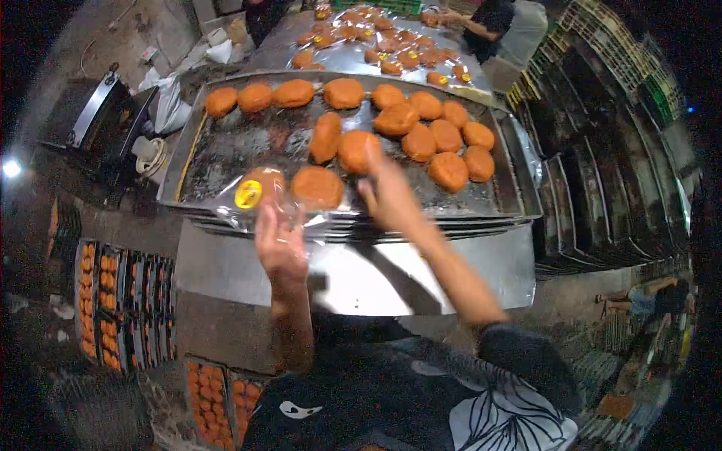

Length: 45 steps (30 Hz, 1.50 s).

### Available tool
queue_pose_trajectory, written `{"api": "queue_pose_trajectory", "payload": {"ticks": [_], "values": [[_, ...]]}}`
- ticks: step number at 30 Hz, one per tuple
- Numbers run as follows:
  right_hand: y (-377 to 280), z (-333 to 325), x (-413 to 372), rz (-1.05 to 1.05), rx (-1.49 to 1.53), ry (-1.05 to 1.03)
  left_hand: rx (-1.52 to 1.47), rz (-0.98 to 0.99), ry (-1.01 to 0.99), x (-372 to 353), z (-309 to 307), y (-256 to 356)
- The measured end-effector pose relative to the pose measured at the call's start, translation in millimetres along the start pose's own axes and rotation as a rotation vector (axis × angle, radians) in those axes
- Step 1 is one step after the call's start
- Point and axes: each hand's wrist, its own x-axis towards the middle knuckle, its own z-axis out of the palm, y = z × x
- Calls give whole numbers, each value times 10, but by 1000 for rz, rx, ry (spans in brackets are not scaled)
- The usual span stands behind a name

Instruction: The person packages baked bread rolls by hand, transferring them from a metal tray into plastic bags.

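Note:
My left hand (281, 242) holds a clear plastic bag (235, 204) with a round yellow sticker, and a brown bun (272, 180) shows inside it. Beside the bag, another bun (317, 188) lies at the near edge of the dark baking tray (248, 146). My right hand (387, 192), a little blurred, reaches over the tray with its fingers on a round bun (355, 152). Just left of that one, an oblong bun (326, 137) stands close by. More buns (417, 141) cluster on the tray's right, and several line its far edge.
The tray rests on stacked trays over a metal table (226, 259). Bagged buns (406, 56) cover the table beyond, where another person's hand (450, 19) is at work. Racked trays (594, 173) stand on the right; bun-filled trays (109, 308) sit low on the left.

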Motion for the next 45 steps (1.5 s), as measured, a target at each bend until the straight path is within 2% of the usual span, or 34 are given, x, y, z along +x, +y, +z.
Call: {"api": "queue_pose_trajectory", "payload": {"ticks": [1,2,3,4,6,8,10,11,12,14,17,18,20,21,23,25,26,27,28,29,30,31,32,33,34,36,38,39,40,41,42,43,44,45], "values": [[250,170,238,27,-330,13,-22,30,-46,60,-69,63],[498,327,418,189,-486,-250,-46,62,-96,106,-129,128],[665,397,598,256,-400,-372,-39,66,-89,153,-133,174],[828,431,716,265,-350,-355,-63,70,4,197,-116,218],[643,180,736,369,-15,-416,-93,82,94,255,-145,301],[108,12,214,16,5,0,-205,184,183,349,-166,349],[-438,-75,-142,-171,-40,66,-252,176,216,284,-26,230],[-603,-118,-150,-176,16,58,-163,160,35,201,38,66],[-709,-149,-170,-173,68,50,-75,133,-147,92,131,-94],[-646,-240,-245,-65,37,102,38,99,-120,-55,296,-287],[-489,-359,-558,5,22,82,-24,-238,-447,-155,296,-473],[-448,-387,-550,16,14,88,-25,-252,-454,-203,339,-573],[-424,-316,-549,124,-1,366,-56,-401,-421,-390,319,-747],[-391,-288,-541,140,-5,403,-122,-485,-438,-446,373,-750],[-325,-301,-696,160,346,458,-195,-595,-395,-557,527,-703],[-239,-390,-865,293,468,500,-205,-599,-339,-597,512,-761],[-183,-528,-935,401,333,504,67,-537,-456,-658,365,-935],[79,-654,-914,256,46,353,346,-465,-574,-688,186,-1133],[306,-681,-847,223,263,361,646,-250,-804,-670,-90,-1397],[432,-883,-651,124,151,407,759,-466,-842,-803,-93,-1450],[389,-1107,-397,291,219,344,865,72,-1085,-957,-199,-1657],[358,-1252,-100,286,94,380,1000,-89,-1086,-1121,-230,-1799],[407,-1227,240,160,178,565,1179,-158,-1158,-1240,-351,-1975],[559,-1185,532,-41,38,583,1447,286,-1207,-1374,-691,-2337],[413,-1153,557,-101,-187,593,1581,318,-1352,-1366,-894,-2554],[466,-1017,-15,-129,109,282,1580,53,-1405,-1307,-1201,-2838],[595,-927,-985,103,328,-70,1608,-43,-1383,-1249,-1120,-2842],[616,-878,-1518,364,431,-114,1548,-144,-1179,-1213,-1205,-2925],[735,-755,-2119,831,534,-323,1457,-219,-973,-1180,-1294,-3008],[802,-718,-2534,853,445,-445,1237,-472,-1009,-1045,-1276,-2947],[817,-683,-2835,678,543,-379,1006,-723,-1030,-971,-1262,-2855],[730,-733,-2843,771,532,-390,892,-766,-1046,-1007,-1151,-2768],[896,-554,-2999,727,484,-378,779,-815,-1058,-1083,-1076,-2694],[899,-572,-2954,669,485,-296,888,-455,-1267,-1157,-1114,-2705]]}}
